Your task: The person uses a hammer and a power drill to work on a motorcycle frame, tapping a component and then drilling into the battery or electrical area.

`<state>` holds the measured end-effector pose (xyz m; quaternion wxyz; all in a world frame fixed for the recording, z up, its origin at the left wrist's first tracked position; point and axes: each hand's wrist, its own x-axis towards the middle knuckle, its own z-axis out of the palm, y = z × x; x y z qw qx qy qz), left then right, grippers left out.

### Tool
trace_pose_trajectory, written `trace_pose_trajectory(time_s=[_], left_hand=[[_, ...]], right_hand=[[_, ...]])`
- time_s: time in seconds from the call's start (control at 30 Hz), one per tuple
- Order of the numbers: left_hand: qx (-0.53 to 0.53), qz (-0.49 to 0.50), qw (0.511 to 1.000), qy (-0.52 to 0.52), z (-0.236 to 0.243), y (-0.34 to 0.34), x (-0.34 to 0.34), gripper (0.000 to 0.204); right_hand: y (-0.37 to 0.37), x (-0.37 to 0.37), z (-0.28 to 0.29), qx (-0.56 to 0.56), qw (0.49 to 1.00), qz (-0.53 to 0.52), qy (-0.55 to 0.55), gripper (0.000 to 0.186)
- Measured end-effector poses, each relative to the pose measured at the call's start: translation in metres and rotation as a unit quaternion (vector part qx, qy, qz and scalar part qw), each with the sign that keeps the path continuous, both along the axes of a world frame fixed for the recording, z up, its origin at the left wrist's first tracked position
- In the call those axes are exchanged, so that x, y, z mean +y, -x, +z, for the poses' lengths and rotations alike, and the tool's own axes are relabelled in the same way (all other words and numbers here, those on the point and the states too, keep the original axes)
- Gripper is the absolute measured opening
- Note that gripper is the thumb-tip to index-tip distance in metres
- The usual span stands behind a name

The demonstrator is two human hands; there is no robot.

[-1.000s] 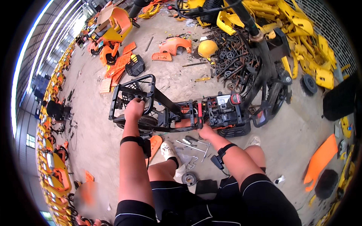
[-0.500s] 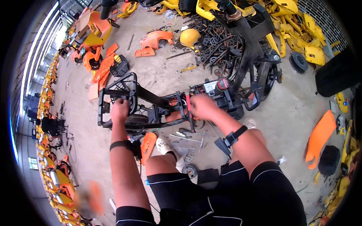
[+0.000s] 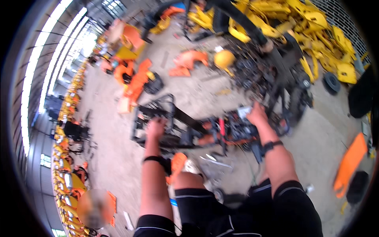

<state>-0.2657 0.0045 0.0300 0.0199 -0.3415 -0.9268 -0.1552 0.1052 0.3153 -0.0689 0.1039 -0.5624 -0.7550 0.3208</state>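
Note:
A stripped black scooter frame (image 3: 185, 118) lies across the floor before me, its rear rack on the left. My left hand (image 3: 156, 127) is closed on that rack. Further right, my right hand (image 3: 257, 113) is over the front part of the frame, beside a silver box (image 3: 244, 113). Motion blurs its fingers, so their hold is unclear. Across the middle of the frame stands a red-handled tool (image 3: 222, 128) with a dark lower end, apart from both hands. Long metal hand tools (image 3: 215, 161) lie on the floor near my feet.
A heap of dark metal parts (image 3: 252, 73) lies beyond the frame, with yellow panels (image 3: 284, 19) behind it. Orange panels (image 3: 136, 85) are at the far left. A long orange panel (image 3: 351, 164) and a dark wheel-like disc (image 3: 331, 83) lie on the right.
The view has shifted, so the scene sits further right and lower. My right hand has moved from beside the red-handled tool forward and right. My left hand stays at the rack.

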Motion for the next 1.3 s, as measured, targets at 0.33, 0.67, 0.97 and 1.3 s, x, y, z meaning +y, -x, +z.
trace_pose_trajectory(time_s=[0.33, 0.67, 0.97, 1.3], left_hand=[[-0.117, 0.009, 0.989, -0.087, 0.022, -0.03, 0.009, 0.028], [-0.119, 0.043, 0.991, -0.036, 0.026, -0.042, 0.025, 0.034], [-0.097, 0.08, 0.992, -0.023, 0.041, -0.049, 0.004, 0.03], [-0.058, 0.15, 0.967, -0.2, 0.05, -0.077, 0.001, 0.037]], right_hand=[[0.002, 0.003, 0.001, 0.007, 0.999, -0.041, -0.009, 0.054], [-0.012, 0.038, -0.065, 0.102, 0.984, -0.149, -0.014, 0.04], [-0.001, 0.012, -0.024, 0.049, 0.993, -0.104, 0.028, 0.06], [0.002, -0.003, -0.017, 0.047, 0.994, -0.09, 0.029, 0.068]])
